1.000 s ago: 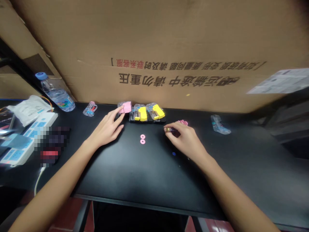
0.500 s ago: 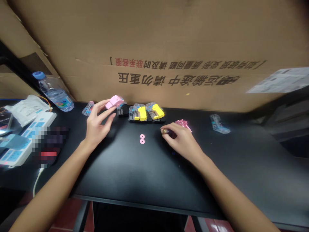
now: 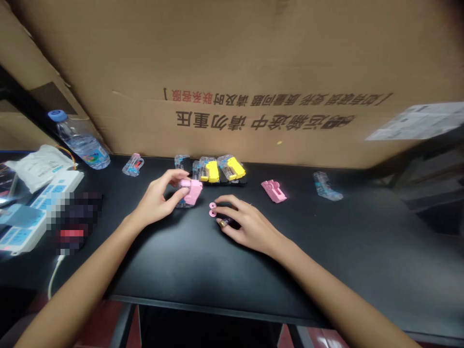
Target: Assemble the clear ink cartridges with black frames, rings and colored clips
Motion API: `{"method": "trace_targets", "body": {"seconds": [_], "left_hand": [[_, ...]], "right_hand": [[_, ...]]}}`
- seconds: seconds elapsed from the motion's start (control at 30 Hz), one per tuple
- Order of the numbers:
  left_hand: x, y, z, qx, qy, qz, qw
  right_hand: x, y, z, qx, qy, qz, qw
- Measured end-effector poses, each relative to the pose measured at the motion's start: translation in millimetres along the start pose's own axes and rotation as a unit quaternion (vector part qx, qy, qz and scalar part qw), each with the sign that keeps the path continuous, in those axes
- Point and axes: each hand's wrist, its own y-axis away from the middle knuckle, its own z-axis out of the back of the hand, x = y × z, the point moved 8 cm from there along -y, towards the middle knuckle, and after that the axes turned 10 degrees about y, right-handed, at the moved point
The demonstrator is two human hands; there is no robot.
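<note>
Gripping a blocky, smooth pink plastic piece [image 3: 195, 192] with a transparent, blue-flecked part at its lower left, the left hand [image 3: 157, 197] has its thumb pressed on the near face and its other fingers curled behind, above the matte black tabletop [image 3: 174, 266]. The right hand [image 3: 253, 226] pinches a slim dark cylinder with a brassy tip [image 3: 225, 223] low between thumb and fingers, while two other fingers reach out, loosely bent, over a pair of flat pink rings [image 3: 212, 213]; whether they touch the rings I cannot tell. The rings are thin discs with round central holes, one just beyond the other, between the two hands.

Beyond the hands, two angular, glossy yellow plastic parts [image 3: 236, 167] lie with clear and black pieces in a row near the corrugated-board wall [image 3: 290, 58]. A moulded pink part [image 3: 274, 191] with rounded bumps rests to the right, and farther right lies a bent, see-through plastic shell [image 3: 326, 187]. At the far left, a clear, blue-capped bottle [image 3: 81, 145] leans beside a crinkled white pouch [image 3: 41, 166].
</note>
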Motion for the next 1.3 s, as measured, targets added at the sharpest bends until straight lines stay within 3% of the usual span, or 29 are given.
{"method": "trace_targets", "body": {"seconds": [0.1,0.3,0.57,0.87,1.03,1.17,1.3], "left_hand": [[18.7,1.4,-9.4,0.034,0.075,0.066,0.994],[53.0,-7.0,-5.4,0.043,0.141,0.135,0.980],[69.2,-12.0,-7.3,0.086,0.174,0.205,0.959],[52.7,-0.6,-2.5,0.113,0.171,0.225,0.953],[33.4,-3.7,3.6,0.066,0.195,0.185,0.961],[7.6,-0.5,-11.2,0.045,0.196,0.115,0.973],[-21.4,7.2,-36.9,0.091,0.136,0.042,0.986]], "right_hand": [[1.0,0.3,-4.9,0.019,0.017,0.012,1.000],[-9.4,2.2,-5.7,0.013,0.014,-0.009,1.000],[-9.3,1.0,-6.2,0.021,0.010,-0.018,1.000],[-11.3,1.4,-6.2,0.021,0.005,-0.027,0.999],[-11.7,1.4,5.7,-0.019,-0.021,-0.016,0.999],[-10.8,2.3,22.5,-0.096,-0.091,-0.036,0.991],[2.6,2.2,22.2,-0.115,-0.135,-0.015,0.984]]}}
